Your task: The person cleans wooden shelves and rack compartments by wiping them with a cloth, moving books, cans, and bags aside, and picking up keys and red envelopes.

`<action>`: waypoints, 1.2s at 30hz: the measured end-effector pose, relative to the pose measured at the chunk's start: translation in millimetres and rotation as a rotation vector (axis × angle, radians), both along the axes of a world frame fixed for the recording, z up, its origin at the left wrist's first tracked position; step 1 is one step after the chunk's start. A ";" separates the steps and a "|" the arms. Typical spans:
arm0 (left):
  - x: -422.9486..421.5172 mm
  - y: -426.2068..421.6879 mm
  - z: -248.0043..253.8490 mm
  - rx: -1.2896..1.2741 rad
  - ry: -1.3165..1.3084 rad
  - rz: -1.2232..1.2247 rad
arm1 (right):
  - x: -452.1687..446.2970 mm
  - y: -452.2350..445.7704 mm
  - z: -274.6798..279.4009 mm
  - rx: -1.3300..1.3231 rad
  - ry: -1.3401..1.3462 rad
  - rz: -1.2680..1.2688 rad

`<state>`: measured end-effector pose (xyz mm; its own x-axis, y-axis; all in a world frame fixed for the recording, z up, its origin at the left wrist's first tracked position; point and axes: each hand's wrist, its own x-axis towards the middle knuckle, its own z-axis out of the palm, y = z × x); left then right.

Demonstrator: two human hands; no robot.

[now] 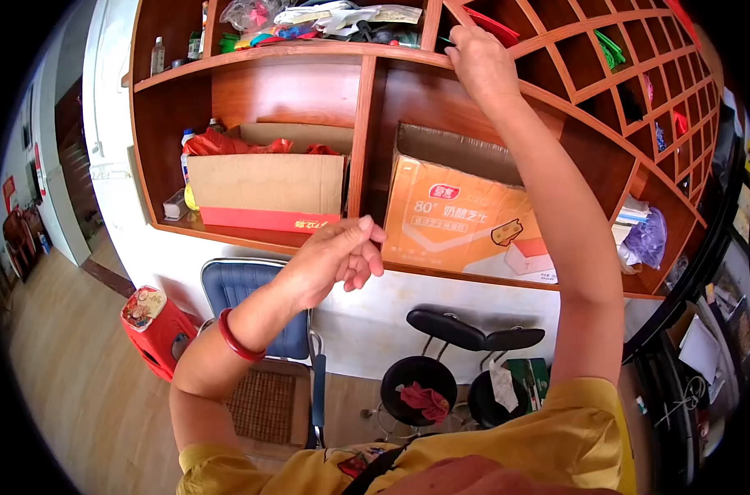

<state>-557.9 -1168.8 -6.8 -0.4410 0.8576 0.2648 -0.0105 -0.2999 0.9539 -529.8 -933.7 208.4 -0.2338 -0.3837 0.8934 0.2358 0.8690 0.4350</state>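
My left hand (342, 256) hovers before the lower shelf, its fingers loosely curled and apart, holding nothing. A red bangle (239, 338) circles that wrist. Behind this hand stands an open brown cardboard box (263, 183) with red plastic on top. My right hand (482, 66) is raised to the corner where the upper shelf meets the diamond lattice. Its fingers are closed, and a thin greenish tip shows beside them; what they grip cannot be made out. Nearby, a red item (494, 27) lies in a lattice compartment. Below that arm sits an orange cardboard box (457, 210), open at the top.
Plastic bags and papers (333, 16) fill the upper shelf. The lattice (630, 74) holds small coloured items. Below are a blue chair (251, 289), black stools (420, 388) with cloths on them, and a red container (154, 330). A purple bag (645, 238) sits at right.
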 end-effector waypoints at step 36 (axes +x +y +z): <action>-18.0 -85.3 -168.1 -0.117 -0.610 0.150 | -0.4 -11.3 12.4 -0.140 -0.356 -0.301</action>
